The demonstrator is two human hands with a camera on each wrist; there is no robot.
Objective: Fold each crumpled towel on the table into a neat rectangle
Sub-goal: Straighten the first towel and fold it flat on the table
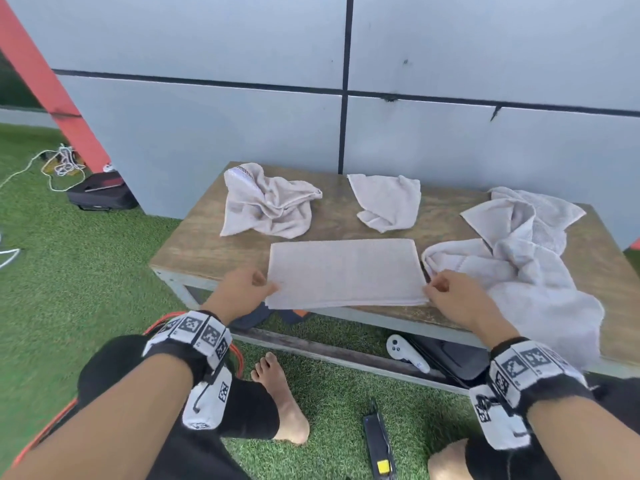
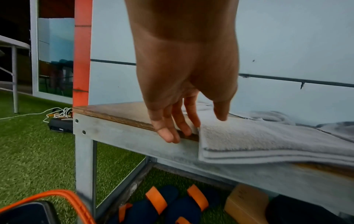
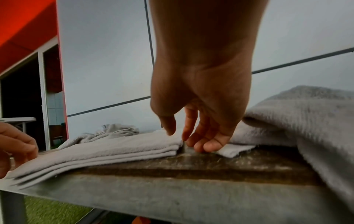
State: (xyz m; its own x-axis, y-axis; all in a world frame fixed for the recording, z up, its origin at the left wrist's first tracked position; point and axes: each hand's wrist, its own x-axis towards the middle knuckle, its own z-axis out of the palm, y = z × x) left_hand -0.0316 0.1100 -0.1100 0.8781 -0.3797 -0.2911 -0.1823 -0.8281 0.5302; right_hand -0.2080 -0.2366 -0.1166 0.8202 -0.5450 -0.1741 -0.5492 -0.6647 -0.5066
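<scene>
Lying flat at the near edge of the wooden worktop (image 1: pixel 207 251), folded towel (image 1: pixel 346 273), a tidy rectangle in several layers, near edge slightly overhanging the metal frame. Resting at its near left corner, left hand (image 1: pixel 242 289), fingers (image 2: pixel 172 121) loosely extended down onto the worktop edge just beside the towel's side, thumb over the top layer; touching the cloth, not clearly pinching it. Poised at the near right corner, right hand (image 1: pixel 457 296), fingers (image 3: pixel 203 136) relaxed and half curled, tips just beside the stacked layers and on the wood; nothing gripped as far as the wrist view shows. Crumpled at the far left, one towel with a patterned hem (image 1: pixel 266 202). Bunched at the far middle, a smaller towel (image 1: pixel 388 202). Heaped along the right side, a large rumpled towel (image 1: pixel 519 258), draped over the near right edge, just beside the right hand. Under the worktop, a white controller (image 1: pixel 405 351) and dark sandals with orange straps (image 2: pixel 172 203) on green turf (image 1: pixel 86 271). Behind, a grey panelled wall (image 1: pixel 485 64).
</scene>
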